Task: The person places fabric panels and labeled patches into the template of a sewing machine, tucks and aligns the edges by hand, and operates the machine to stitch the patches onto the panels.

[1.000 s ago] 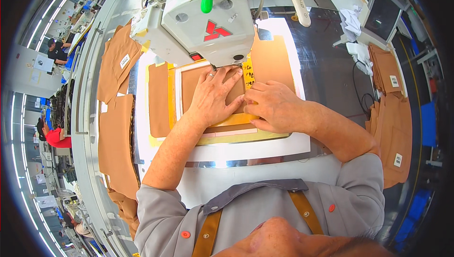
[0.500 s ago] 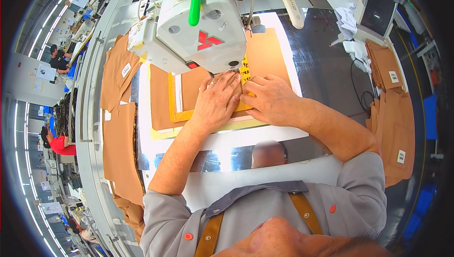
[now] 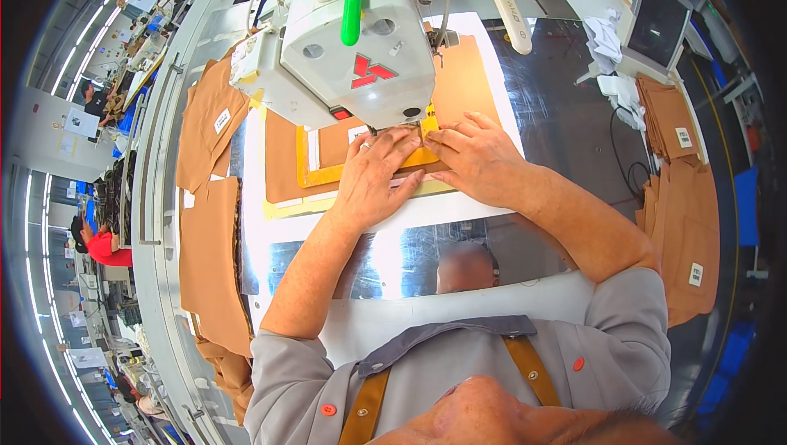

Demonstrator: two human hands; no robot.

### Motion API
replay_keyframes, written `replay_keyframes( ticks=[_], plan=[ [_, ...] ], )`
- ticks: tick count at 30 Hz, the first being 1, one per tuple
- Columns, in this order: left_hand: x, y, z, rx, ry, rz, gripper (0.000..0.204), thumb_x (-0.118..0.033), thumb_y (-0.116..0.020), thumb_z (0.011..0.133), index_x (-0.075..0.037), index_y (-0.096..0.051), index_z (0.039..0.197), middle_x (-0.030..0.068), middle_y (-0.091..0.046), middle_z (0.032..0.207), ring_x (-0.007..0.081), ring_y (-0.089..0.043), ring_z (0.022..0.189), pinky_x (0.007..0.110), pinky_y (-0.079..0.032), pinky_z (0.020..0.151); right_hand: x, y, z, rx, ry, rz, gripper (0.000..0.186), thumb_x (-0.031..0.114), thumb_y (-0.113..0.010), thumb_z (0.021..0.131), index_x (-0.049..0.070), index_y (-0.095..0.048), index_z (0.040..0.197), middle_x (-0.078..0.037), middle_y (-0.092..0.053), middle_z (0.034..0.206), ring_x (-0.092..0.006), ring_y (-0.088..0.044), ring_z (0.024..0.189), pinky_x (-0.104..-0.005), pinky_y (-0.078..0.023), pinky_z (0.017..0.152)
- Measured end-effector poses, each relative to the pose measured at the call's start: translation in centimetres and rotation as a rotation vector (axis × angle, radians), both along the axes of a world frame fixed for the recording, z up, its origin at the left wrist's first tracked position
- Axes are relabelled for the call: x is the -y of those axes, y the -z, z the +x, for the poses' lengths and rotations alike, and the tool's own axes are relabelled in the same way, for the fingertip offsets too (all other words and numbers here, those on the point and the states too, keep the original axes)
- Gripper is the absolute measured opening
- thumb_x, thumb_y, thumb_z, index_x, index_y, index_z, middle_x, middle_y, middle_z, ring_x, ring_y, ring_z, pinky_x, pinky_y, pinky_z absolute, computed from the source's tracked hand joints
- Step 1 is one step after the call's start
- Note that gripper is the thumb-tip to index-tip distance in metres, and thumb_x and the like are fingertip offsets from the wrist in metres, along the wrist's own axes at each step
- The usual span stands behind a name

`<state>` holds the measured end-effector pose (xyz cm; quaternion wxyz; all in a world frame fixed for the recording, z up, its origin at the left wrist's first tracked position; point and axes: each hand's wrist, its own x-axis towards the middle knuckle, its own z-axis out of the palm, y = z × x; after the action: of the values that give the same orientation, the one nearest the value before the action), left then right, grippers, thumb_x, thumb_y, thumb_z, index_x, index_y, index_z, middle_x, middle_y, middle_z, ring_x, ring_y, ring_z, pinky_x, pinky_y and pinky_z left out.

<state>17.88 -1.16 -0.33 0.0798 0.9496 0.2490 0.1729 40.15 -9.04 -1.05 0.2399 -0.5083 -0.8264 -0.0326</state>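
Note:
Under the sewing machine head (image 3: 357, 60), my left hand (image 3: 373, 168) lies with its fingers stretched over brown fabric beside a yellow frame (image 3: 328, 175). Its thumb is spread from the fingers. My right hand (image 3: 479, 158) rests close by on the right, fingers extended and lightly bent over the frame's right corner, nearly meeting the left fingertips. Neither hand shows anything gripped. Inside and around the frame lies brown fabric (image 3: 283, 162), on a white board (image 3: 328, 220) with a pale yellow edge. The needle area is partly hidden behind the machine head and my fingers.
Brown fabric pieces (image 3: 211, 256) are stacked at the left, and more brown stacks (image 3: 684, 232) lie at the right. A monitor (image 3: 653, 19) stands at the far right beside crumpled white material (image 3: 602, 42). A green-handled tool (image 3: 351, 11) and a white handheld device (image 3: 510, 15) hang above.
The white board, with the frame and fabric, has shifted away from me under the machine head. My right fingers have straightened somewhat, and my left thumb has spread outward.

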Motion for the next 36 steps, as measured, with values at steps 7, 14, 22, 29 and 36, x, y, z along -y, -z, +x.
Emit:
replay_keyframes(
  ticks=[7,14,22,29,36],
  plan=[
    [-0.8,-0.8,0.1,-0.045,-0.097,-0.040,0.056,-0.032,-0.070,0.092,-0.009,-0.057,0.142,0.0146,-0.055,0.145,0.0302,-0.052,0.134,0.049,-0.036,0.112,-1.1,-0.4,0.5,0.070,0.057,-0.003,0.056,0.046,-0.063,0.097,0.002,-0.065,0.133,-0.010,-0.064,0.136,-0.0258,-0.050,0.135,-0.0495,-0.034,0.118],
    [0.3,0.5,-1.7,-0.086,-0.085,-0.001,0.071,-0.038,-0.065,0.095,-0.002,-0.042,0.152,0.0170,-0.039,0.161,0.0331,-0.037,0.148,0.052,-0.026,0.121,-1.7,0.7,1.5,0.129,0.101,-0.025,0.057,0.046,-0.058,0.100,0.003,-0.063,0.135,-0.009,-0.059,0.142,-0.0249,-0.043,0.142,-0.0488,-0.027,0.122],
    [3.8,0.4,-5.6,-0.118,-0.163,-0.060,0.083,-0.052,-0.058,0.096,-0.004,-0.031,0.158,0.0185,-0.030,0.166,0.0324,-0.025,0.155,0.056,-0.014,0.124,-2.3,-0.4,0.1,0.175,0.103,0.019,0.054,0.042,-0.060,0.099,0.001,-0.064,0.133,-0.010,-0.062,0.138,-0.0248,-0.047,0.138,-0.0482,-0.030,0.120],
    [3.6,1.6,-5.4,-0.020,-0.193,0.029,0.084,-0.056,-0.057,0.095,0.002,-0.039,0.153,0.0216,-0.028,0.165,0.0323,-0.022,0.156,0.056,-0.012,0.125,-1.3,-0.8,-0.5,0.101,0.057,0.015,0.053,0.039,-0.066,0.093,-0.004,-0.067,0.125,-0.014,-0.064,0.133,-0.0303,-0.053,0.131,-0.0510,-0.034,0.116],
    [4.3,1.7,-5.6,0.022,-0.330,0.052,0.089,-0.062,-0.051,0.094,0.004,-0.038,0.152,0.0211,-0.035,0.162,0.0315,-0.026,0.154,0.055,-0.013,0.125,-0.2,-1.7,-0.8,0.129,0.081,-0.113,0.062,0.043,-0.065,0.094,-0.003,-0.060,0.136,-0.015,-0.059,0.143,-0.0302,-0.048,0.138,-0.0498,-0.030,0.119]
  ],
)
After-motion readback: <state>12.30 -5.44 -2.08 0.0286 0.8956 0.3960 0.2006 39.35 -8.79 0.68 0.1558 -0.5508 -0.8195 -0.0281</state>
